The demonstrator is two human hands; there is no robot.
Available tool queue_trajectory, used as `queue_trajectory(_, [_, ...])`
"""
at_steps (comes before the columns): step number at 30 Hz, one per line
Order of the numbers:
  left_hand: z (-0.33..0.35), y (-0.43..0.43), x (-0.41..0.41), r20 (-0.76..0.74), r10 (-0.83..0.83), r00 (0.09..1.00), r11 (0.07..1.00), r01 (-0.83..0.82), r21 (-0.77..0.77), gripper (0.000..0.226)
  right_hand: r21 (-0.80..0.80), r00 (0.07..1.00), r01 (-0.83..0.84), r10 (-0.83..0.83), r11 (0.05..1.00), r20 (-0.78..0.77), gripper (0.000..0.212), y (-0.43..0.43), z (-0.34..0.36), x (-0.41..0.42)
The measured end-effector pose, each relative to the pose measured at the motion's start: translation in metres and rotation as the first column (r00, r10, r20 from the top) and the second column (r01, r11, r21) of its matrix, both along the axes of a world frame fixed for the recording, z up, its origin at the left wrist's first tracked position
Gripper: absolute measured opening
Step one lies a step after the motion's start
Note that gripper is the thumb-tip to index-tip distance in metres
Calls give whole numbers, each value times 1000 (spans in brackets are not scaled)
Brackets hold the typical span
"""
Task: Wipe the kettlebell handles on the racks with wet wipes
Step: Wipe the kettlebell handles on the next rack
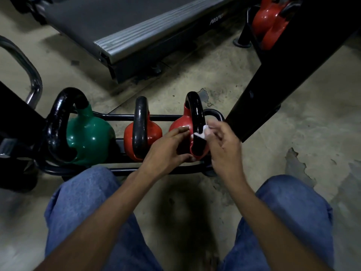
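Three kettlebells sit on a low black rack [121, 116]. The rightmost is a red kettlebell [180, 125] with a glossy black handle [197, 114]. My left hand [168, 146] holds this kettlebell's body, fingers against its near side and thumb low by the handle's base. My right hand [222, 141] pinches a white wet wipe [203, 133] against the right side of that handle. A second red kettlebell [154, 132] stands in the middle and a green kettlebell [88, 137] with a big black handle at the left.
A treadmill deck [125, 32] lies on the floor behind the rack. A black slanted frame post [273, 85] rises at the right, with another red kettlebell [268, 22] on a higher rack at top right. My knees in blue jeans flank the concrete floor.
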State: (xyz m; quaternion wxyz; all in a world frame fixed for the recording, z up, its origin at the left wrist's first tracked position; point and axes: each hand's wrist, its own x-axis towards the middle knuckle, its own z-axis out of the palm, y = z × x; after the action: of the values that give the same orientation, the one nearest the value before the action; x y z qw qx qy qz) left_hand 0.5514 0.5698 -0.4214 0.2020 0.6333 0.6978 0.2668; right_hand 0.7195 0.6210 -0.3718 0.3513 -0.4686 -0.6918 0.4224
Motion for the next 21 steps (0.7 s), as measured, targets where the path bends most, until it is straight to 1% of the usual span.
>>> queue_trajectory(1, [-1,-1,0,13,10,1000,1000,-10,-2,83,-99,999,3,-8,995,-54,26,-3,-3,-3])
queue_trajectory(2, [0,-1,1,22,19,1000,1000,-19,-1,82,-160,998,2,-13,987,-69,30,-6,-7,-4])
queue_trajectory(4, [0,-1,2,25,30,999,1000,-30,9,80,-228,998,-3,-12,974,-66,32,-15,-15,0])
queue_trajectory(7, [-1,-1,2,38,31,999,1000,-31,2,82,-239,995,45,-64,970,-75,31,-28,-23,7])
queue_trajectory(10, [-3,-2,3,36,32,999,999,-32,7,80,-225,966,144,-187,964,-181,30,-40,-24,5])
queue_trajectory(12, [-3,-3,4,39,37,999,999,-38,11,78,-177,949,201,-236,964,-209,28,-45,-22,1])
queue_trajectory(13, [-3,-4,5,45,41,998,999,-41,7,78,-111,951,220,-238,969,-199,27,-47,-22,-1])
queue_trajectory(14, [-3,-5,5,51,42,998,999,-42,5,78,7,964,221,-217,975,-152,26,-46,-23,-1])
queue_trajectory(15, [-3,-6,6,53,42,998,999,-42,3,79,176,981,192,-185,965,-59,26,-43,-25,-1])
queue_trajectory(16, [-3,-6,6,51,39,998,999,-40,4,79,361,986,125,-156,924,60,27,-37,-28,0])
queue_trajectory(17, [-3,-7,6,47,36,998,999,-36,2,78,523,977,21,-129,852,170,27,-29,-31,1])
queue_trajectory(18, [-2,-7,5,48,34,998,999,-34,1,77,634,961,-104,-87,766,263,25,-18,-30,2])
queue_trajectory(19, [-1,-7,4,55,34,998,999,-34,2,76,700,935,-240,-35,672,354,22,-6,-27,1])
queue_trajectory(20, [0,-7,3,65,34,997,999,-35,8,74,730,891,-377,7,570,455,20,7,-21,-1])
queue_trajectory(21, [1,-6,3,75,32,997,999,-33,14,72,723,826,-505,22,471,563,21,20,-14,-4])
